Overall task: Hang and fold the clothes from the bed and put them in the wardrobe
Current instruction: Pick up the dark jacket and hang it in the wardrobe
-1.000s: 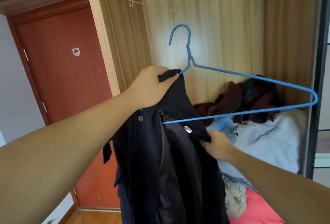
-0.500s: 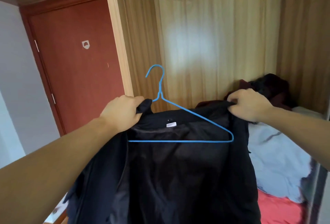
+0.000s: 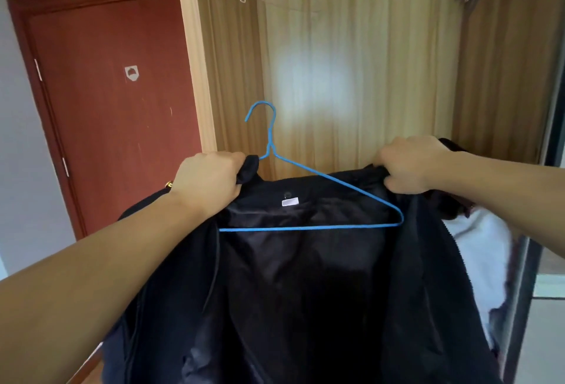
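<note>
We grip the dark lined jacket [image 3: 305, 292] at both shoulders, left hand [image 3: 208, 178] and right hand [image 3: 412, 166] clenched on cloth, before the wooden wardrobe [image 3: 351, 62]. The thin blue wire hanger [image 3: 305, 200] sits loose inside; it may slip out.

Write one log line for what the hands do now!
left hand: grips jacket | right hand: grips jacket | blue hanger: inside jacket | not yet hung

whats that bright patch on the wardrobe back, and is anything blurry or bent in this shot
Head view: the pale patch on the wardrobe's back panel looks like soft glare, washing out the wood grain there. The wide lens bows the door edge and wardrobe post. The bedding at the right edge is smeared, while the blue hanger and the jacket label stay fairly sharp; the jacket's lining is too dark for detail.
</note>
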`<control>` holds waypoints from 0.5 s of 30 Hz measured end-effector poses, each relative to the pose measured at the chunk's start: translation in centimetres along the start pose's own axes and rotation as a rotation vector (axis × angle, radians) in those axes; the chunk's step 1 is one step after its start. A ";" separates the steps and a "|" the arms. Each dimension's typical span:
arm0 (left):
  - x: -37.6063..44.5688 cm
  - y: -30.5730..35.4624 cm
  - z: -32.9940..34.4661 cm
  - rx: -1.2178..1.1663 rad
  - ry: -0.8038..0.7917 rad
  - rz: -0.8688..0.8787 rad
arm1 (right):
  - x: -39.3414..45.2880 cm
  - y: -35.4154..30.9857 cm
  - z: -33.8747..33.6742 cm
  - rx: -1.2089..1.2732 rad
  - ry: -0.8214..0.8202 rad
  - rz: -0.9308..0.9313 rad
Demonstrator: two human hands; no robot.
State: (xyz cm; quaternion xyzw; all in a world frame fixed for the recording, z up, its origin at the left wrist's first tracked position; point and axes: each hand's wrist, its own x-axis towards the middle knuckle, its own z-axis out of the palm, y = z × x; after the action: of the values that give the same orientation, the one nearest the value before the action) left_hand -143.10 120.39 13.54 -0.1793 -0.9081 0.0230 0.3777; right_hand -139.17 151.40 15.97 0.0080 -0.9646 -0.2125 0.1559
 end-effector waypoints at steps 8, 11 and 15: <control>0.1 3.7 -0.3 -0.050 0.001 0.124 | -0.3 -2.5 -1.2 0.236 -0.071 0.104; 0.1 5.9 -0.7 -0.223 0.048 0.095 | -0.2 -3.2 -1.9 0.341 -0.074 0.164; 0.2 8.4 -0.4 -0.456 -0.004 0.035 | -0.1 -4.6 -2.8 0.616 -0.118 0.184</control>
State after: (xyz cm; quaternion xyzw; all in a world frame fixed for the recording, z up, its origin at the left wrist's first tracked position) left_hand -140.40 128.24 12.48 -0.2758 -0.8873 -0.1761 0.3249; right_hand -138.43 146.05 16.45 -0.0448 -0.9876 0.1040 0.1085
